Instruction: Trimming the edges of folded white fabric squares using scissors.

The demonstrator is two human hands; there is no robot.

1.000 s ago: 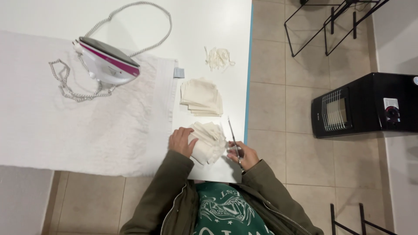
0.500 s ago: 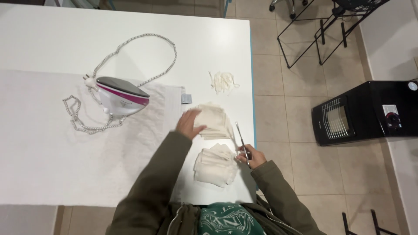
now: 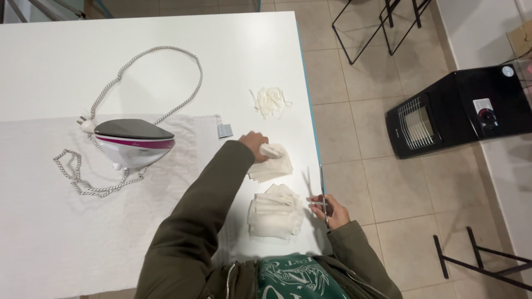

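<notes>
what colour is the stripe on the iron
Magenta pink, running along the white and grey iron; the head view shows it.

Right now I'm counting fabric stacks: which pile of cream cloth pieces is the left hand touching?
The farther pile, nearer the strip scraps; the left hand rests on it. The nearer pile lies untouched.

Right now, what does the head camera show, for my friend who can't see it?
A person's left hand touches a stack of cream cloth pieces on a white table, while the right hand holds scissors. An iron rests nearby.
</notes>
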